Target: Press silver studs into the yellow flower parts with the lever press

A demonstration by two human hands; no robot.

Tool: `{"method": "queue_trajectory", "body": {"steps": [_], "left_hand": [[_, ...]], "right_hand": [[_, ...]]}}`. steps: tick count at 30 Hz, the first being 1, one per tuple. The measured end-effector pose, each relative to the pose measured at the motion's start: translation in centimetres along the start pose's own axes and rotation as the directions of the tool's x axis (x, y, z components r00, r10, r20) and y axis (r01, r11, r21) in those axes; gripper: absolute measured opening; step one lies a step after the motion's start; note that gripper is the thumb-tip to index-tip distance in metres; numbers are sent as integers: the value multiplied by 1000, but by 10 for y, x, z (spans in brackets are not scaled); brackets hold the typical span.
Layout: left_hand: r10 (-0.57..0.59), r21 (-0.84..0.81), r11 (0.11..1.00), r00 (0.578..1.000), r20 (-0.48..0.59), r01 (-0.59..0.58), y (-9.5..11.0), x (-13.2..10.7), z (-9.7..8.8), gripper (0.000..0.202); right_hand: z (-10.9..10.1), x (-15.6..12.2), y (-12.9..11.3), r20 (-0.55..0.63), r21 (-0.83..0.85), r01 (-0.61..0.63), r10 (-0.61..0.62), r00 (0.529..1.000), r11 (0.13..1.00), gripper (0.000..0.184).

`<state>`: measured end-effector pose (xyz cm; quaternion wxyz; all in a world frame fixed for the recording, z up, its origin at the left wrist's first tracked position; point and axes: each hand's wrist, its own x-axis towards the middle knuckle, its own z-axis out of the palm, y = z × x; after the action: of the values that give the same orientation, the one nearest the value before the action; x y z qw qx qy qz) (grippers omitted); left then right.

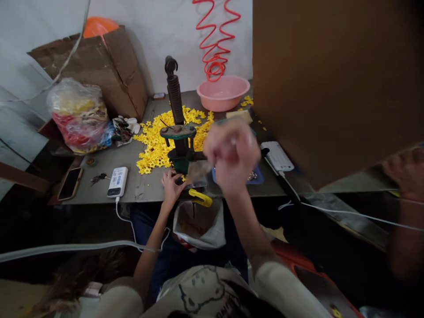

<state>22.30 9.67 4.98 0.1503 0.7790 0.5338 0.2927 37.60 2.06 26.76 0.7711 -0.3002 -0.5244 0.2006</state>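
A green hand press point(180, 164) with a dark upright column stands on the table in front of me. My left hand point(172, 187) is low at its base, thumb and forefinger closing about a small yellow plastic piece point(183, 178). To the right of the column, my right hand point(232, 152) is raised in a fist, smeared by motion. It seems wrapped round the press lever, which the fingers mostly hide. Behind the press spreads a heap of yellow star-like pieces point(154, 143). Partly behind my right forearm, a blue tray point(256, 176) holds small shiny parts.
A white-lined bin point(208, 236) with a yellow handle-like strip point(200, 198) sits below the table edge. A large cardboard box point(331, 88) looms at right, beside another person's hand point(406, 172). Power banks point(117, 182), a phone point(70, 183) and a pink basin point(223, 95) are on the table.
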Motion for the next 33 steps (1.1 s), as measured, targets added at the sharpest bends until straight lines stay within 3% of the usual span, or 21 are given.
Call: {"method": "queue_trajectory", "body": {"steps": [1, 4, 7, 9, 11, 13, 15, 16, 18, 19, 20, 21, 23, 24, 26, 28, 30, 33], "left_hand": [[-3, -5, 1000, 1000, 12, 3, 0, 1, 0, 33], [-10, 0, 1000, 999, 37, 10, 1, 5, -4, 32], [18, -35, 999, 999, 31, -16, 2, -2, -17, 28], [74, -127, 990, 992, 99, -62, 2, -21, -26, 28], [134, -207, 975, 965, 224, -87, 3, -51, -30, 31], [157, -221, 972, 931, 331, -85, 4, -82, -29, 42], [152, -237, 969, 920, 362, -67, 0, -100, -26, 45], [136, -257, 965, 935, 327, -51, -6, -101, -27, 38], [65, -285, 958, 988, 141, -22, -28, -83, -34, 23], [9, -276, 961, 1000, -8, -11, -44, -66, -40, 26], [-33, -242, 970, 986, -166, -8, -62, -45, -46, 30], [-80, -210, 978, 945, -318, 12, -82, -22, -53, 33], [-202, -197, 973, 854, -479, 120, -116, 28, -61, 42], [-271, -227, 957, 839, -471, 182, -129, 52, -61, 45], [-302, -269, 938, 898, -322, 219, -141, 91, -54, 46], [-247, -278, 942, 947, -204, 186, -138, 117, -41, 43], [-187, -228, 962, 970, -152, 150, -128, 126, -27, 36], [-102, -129, 988, 989, -106, 88, -116, 117, -15, 35]], "right_hand": [[-1, -20, -5, 22, 78, 81, -83, 996, 994, 46], [-11, -51, -14, 106, 110, 55, -67, 992, 992, 44], [-37, -42, -4, 39, 49, -62, 60, 997, 997, 59], [-68, -33, 18, 23, -122, -194, 198, 980, 973, 58], [-108, -34, 51, 17, -446, -319, 364, 931, 836, 47], [-144, -48, 87, -32, -746, -360, 510, 860, 561, 39], [-168, -67, 118, -58, -875, -324, 589, 806, 358, 35], [-174, -76, 129, -57, -904, -294, 595, 802, 310, 35], [-178, -91, 144, -36, -925, -238, 556, 830, 295, 36], [-178, -95, 148, -30, -929, -218, 526, 850, 298, 36], [-177, -98, 151, -31, -931, -206, 499, 866, 300, 37], [-176, -99, 152, -35, -933, -201, 478, 878, 300, 36], [-176, -100, 154, -37, -932, -194, 454, 890, 305, 35], [-177, -100, 155, -36, -931, -192, 446, 894, 310, 34], [-179, -100, 156, -28, -928, -187, 440, 898, 323, 33], [-180, -101, 157, -28, -923, -192, 441, 897, 332, 32], [-181, -102, 157, -36, -920, -203, 442, 896, 336, 32], [-180, -102, 157, -54, -917, -218, 437, 898, 334, 33]]}}
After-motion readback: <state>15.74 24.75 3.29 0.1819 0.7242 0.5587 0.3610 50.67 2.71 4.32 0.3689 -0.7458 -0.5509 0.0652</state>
